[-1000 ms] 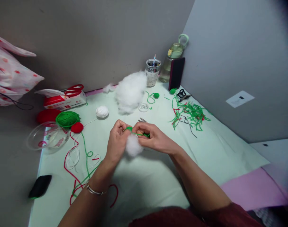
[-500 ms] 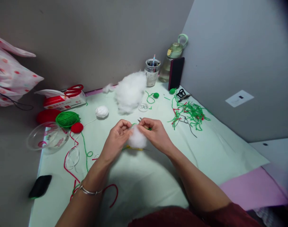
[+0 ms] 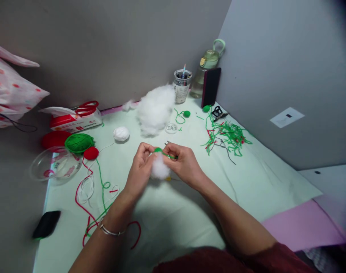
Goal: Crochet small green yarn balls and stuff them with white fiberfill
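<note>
Head view: green yarn piece held between both hands

Workpiece: a small, rounded green yarn piece (image 3: 158, 150) sits at the grip, between the fingertips of the two hands. Its stitch detail is too small to read. A tuft of white fiber filling (image 3: 161, 168), soft and loose-edged, lies directly below it, on the wearer's side.

Grip: the left hand (image 3: 139, 167) pinches the piece between thumb and fingers. The right hand (image 3: 186, 167) has its fingertips closed on a green strand (image 3: 172, 156) beside the piece; whether they also press the tuft cannot be told.

Materials: beyond the grip stands a cloud-like mass of white fiber (image 3: 156, 110). To its left lie a wound white yarn ball (image 3: 121, 134), a smaller red yarn ball (image 3: 91, 153) and an oval green yarn ball (image 3: 79, 143). Well to the right spreads a tangle of cut yarn scraps (image 3: 231, 137), mostly green with red bits.

Surface and room: a pale green, lightly creased cloth (image 3: 255, 182) lies beneath the hands. Smooth gray walls (image 3: 104, 49) meet in a corner beyond the grip, near a translucent bottle (image 3: 197, 86).
</note>
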{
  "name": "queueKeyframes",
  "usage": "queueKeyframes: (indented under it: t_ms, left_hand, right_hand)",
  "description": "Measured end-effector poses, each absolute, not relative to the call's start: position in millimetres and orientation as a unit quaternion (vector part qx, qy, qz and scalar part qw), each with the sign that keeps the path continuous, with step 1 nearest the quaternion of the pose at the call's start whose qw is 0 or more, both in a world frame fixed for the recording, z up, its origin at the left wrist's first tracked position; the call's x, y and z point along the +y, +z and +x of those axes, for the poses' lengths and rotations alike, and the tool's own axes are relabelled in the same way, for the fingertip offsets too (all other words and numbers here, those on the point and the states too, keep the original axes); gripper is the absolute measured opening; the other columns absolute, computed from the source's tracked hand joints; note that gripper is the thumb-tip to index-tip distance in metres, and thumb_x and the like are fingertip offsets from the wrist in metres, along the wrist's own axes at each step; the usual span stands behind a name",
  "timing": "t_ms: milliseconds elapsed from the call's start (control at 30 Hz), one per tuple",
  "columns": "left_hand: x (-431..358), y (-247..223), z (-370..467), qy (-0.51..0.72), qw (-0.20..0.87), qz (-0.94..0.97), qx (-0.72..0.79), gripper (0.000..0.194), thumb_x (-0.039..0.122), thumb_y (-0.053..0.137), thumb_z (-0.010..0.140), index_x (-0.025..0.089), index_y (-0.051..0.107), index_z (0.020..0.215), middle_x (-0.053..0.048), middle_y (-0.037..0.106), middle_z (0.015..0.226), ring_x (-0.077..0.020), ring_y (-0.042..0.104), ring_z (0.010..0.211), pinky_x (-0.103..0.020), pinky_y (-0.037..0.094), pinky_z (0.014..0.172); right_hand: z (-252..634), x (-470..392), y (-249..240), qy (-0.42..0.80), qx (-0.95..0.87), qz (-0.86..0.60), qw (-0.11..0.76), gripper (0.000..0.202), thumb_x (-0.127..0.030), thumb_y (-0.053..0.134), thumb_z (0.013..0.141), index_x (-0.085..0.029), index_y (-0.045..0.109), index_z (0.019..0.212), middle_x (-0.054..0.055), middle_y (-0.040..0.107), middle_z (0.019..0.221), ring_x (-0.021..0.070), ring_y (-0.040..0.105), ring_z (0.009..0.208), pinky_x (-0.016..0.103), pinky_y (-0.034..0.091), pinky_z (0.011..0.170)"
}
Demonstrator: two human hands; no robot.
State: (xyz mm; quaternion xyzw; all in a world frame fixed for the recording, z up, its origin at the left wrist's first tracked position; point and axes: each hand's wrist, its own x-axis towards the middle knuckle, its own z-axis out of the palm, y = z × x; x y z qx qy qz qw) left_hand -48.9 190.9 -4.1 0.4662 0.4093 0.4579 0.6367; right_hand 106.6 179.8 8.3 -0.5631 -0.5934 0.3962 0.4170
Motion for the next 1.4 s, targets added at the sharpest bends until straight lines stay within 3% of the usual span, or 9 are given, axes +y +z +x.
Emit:
queueKeyframes:
  t_ms: [133,233,367,567,700,933,1033,1167,1400]
  left_hand:
    - [196,4,-62,0.409,0.656,0.487,0.407,0.015,0.036,0.065,0.097,0.022,0.067,0.096,0.001,0.057,0.082,-0.0121,0.048,0.064,-0.022,0.037,0.054]
    - [201,6,-69,0.389,0.675,0.504,0.371,0.025,0.038,0.079,0.086,0.021,0.07,0.101,-0.001,0.064,0.087,-0.0138,0.055,0.07,-0.023,0.044,0.06]
    - [203,5,-68,0.414,0.665,0.506,0.362,0.034,0.038,0.089,0.076,0.019,0.066,0.091,0.0,0.064,0.08,-0.0127,0.057,0.068,-0.022,0.044,0.06]
    - [198,-4,-58,0.481,0.613,0.499,0.378,0.03,0.031,0.083,0.082,0.021,0.055,0.084,0.0,0.067,0.086,-0.0129,0.058,0.072,-0.023,0.046,0.064]
    - [194,-10,-48,0.531,0.576,0.494,0.376,0.036,0.028,0.082,0.08,0.024,0.047,0.084,0.002,0.066,0.092,-0.0141,0.06,0.081,-0.025,0.049,0.074]
    - [190,0,-53,0.457,0.638,0.505,0.36,0.018,0.032,0.07,0.093,0.023,0.055,0.095,-0.003,0.07,0.105,-0.014,0.062,0.078,-0.024,0.048,0.064]
    - [193,3,-59,0.433,0.659,0.501,0.356,0.025,0.034,0.077,0.09,0.022,0.055,0.095,-0.001,0.069,0.1,-0.0129,0.062,0.075,-0.023,0.048,0.064]
    - [199,1,-63,0.433,0.657,0.494,0.37,0.032,0.036,0.083,0.082,0.021,0.056,0.09,-0.001,0.069,0.092,-0.0128,0.06,0.068,-0.023,0.047,0.059]
    - [196,-8,-52,0.51,0.584,0.47,0.422,0.031,0.024,0.08,0.079,0.023,0.05,0.084,0.003,0.067,0.084,-0.0131,0.059,0.072,-0.023,0.047,0.066]
  right_hand:
    - [112,182,12,0.403,-0.562,-0.576,0.436,0.022,-0.033,0.058,0.077,-0.022,0.049,0.062,-0.006,0.038,0.057,0.0108,0.033,0.057,0.028,0.025,0.056]
    - [113,182,15,0.427,-0.549,-0.571,0.436,0.024,-0.036,0.059,0.077,-0.023,0.048,0.061,-0.007,0.036,0.055,0.0106,0.031,0.055,0.029,0.023,0.055]
    - [112,181,16,0.441,-0.577,-0.542,0.422,0.024,-0.037,0.057,0.083,-0.022,0.051,0.066,-0.005,0.043,0.058,0.0112,0.037,0.058,0.028,0.026,0.057]
    - [112,175,22,0.471,-0.641,-0.473,0.378,0.028,-0.041,0.053,0.094,-0.02,0.056,0.076,-0.004,0.048,0.068,0.0118,0.042,0.065,0.027,0.029,0.06]
    - [108,174,23,0.506,-0.609,-0.471,0.389,0.018,-0.032,0.06,0.085,-0.02,0.055,0.072,-0.007,0.043,0.063,0.0101,0.038,0.061,0.026,0.028,0.058]
    - [105,176,13,0.414,-0.565,-0.56,0.442,0.021,-0.03,0.059,0.078,-0.022,0.047,0.063,-0.006,0.039,0.059,0.0104,0.034,0.059,0.027,0.024,0.056]
    - [110,176,15,0.402,-0.581,-0.561,0.432,0.024,-0.031,0.06,0.082,-0.022,0.047,0.063,-0.006,0.04,0.06,0.0107,0.035,0.06,0.027,0.025,0.057]
    - [114,174,25,0.484,-0.6,-0.488,0.409,0.017,-0.032,0.059,0.087,-0.021,0.055,0.075,-0.006,0.045,0.063,0.0109,0.038,0.062,0.026,0.028,0.059]
    - [102,170,24,0.499,-0.617,-0.466,0.391,0.005,-0.019,0.051,0.078,-0.022,0.054,0.079,-0.008,0.043,0.063,0.0102,0.037,0.059,0.026,0.027,0.056]
